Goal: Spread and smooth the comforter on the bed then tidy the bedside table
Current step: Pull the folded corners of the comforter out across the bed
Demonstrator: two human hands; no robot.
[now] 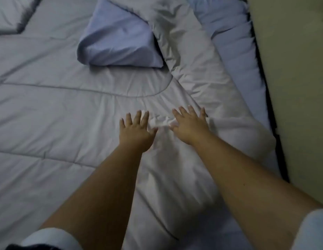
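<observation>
A pale grey quilted comforter point(58, 109) covers most of the bed, with a rumpled fold running from the top middle down toward the right. My left hand point(136, 131) lies flat on it with fingers spread. My right hand point(190, 126) presses flat beside it, fingers straight, at the lower part of the fold. A small bunch of wrinkled fabric sits between the two hands. A light blue pillow point(119, 38) rests on the comforter beyond my hands. No bedside table is in view.
A blue fitted sheet point(234, 49) shows along the bed's right edge, beside a dark mattress border. A cream wall point(292, 78) rises right next to the bed.
</observation>
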